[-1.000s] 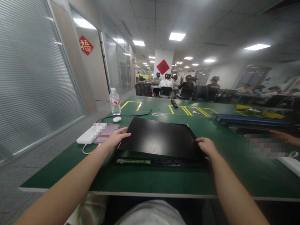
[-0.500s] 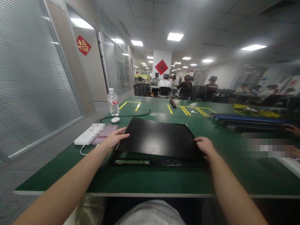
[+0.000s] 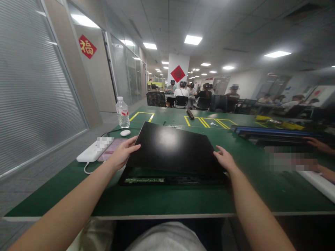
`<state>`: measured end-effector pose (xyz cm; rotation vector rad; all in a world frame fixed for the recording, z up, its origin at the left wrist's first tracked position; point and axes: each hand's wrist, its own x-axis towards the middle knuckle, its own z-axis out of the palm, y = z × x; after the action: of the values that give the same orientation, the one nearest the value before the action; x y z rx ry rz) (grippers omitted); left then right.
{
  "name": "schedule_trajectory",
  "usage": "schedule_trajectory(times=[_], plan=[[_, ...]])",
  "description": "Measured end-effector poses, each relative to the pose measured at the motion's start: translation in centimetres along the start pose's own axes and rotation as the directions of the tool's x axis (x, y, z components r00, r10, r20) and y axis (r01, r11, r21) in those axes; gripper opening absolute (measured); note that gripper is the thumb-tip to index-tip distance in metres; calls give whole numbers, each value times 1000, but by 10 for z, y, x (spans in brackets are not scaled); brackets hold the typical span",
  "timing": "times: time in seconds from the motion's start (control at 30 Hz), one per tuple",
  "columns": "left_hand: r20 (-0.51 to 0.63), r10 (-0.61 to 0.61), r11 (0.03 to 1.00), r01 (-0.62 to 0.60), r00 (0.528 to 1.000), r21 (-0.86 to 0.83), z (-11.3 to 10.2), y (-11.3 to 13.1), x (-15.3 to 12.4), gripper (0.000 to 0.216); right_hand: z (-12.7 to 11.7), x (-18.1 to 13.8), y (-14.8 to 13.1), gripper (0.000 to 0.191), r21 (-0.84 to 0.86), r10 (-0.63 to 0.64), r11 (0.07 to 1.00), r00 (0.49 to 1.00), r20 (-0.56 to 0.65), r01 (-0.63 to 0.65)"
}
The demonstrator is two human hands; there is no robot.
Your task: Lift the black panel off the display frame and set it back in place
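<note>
A flat black panel point(image 3: 171, 148) lies tilted over a black base tray point(image 3: 146, 180) on the green table point(image 3: 162, 200); a green circuit strip shows in the tray's near edge. My left hand point(image 3: 121, 155) grips the panel's left edge, fingers curled over it. My right hand point(image 3: 224, 160) holds the right edge with fingers partly spread. The panel's far end is raised off the base.
To the left lie a pink phone point(image 3: 111, 149), a white power bank point(image 3: 91, 153) with cable, a white mouse point(image 3: 125, 132) and a water bottle point(image 3: 122, 113). Another person's hands point(image 3: 318, 144) work at the right beside a blue-edged panel point(image 3: 274, 132). Several seated people are far behind.
The panel's far end has lifted higher off the base, pivoting up between my hands. My right hand's fingers have opened out somewhat. The view has shifted slightly right.
</note>
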<state>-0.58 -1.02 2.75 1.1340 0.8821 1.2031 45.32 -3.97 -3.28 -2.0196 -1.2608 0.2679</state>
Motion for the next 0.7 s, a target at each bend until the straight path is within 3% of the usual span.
schedule_trajectory(times=[0.1,0.2,0.33,0.43,0.53,0.6,0.7], plan=[[9,29,1000,-29,1000,-7,5,4,-4,72,-4,-2,-5,37,18,22,1000,999,32,-22],[0,38,999,-38,999,-5,7,5,-6,74,-5,-4,-7,35,82,17,996,999,51,-21],[-37,115,993,-114,993,19,2,4,-4,70,-4,-5,-9,27,316,69,947,997,-43,-52],[-90,173,985,-171,981,20,-3,4,-1,67,-6,-5,-15,28,639,114,767,992,-54,-54],[-119,183,983,-183,976,9,-6,5,1,66,-15,-11,-23,39,894,14,438,995,102,-98],[-109,178,984,-176,978,21,-7,5,2,66,-22,-17,-27,37,935,-29,291,976,218,-200],[-105,148,987,-141,983,74,-8,5,3,67,-30,-26,-30,24,872,29,244,902,431,-424]])
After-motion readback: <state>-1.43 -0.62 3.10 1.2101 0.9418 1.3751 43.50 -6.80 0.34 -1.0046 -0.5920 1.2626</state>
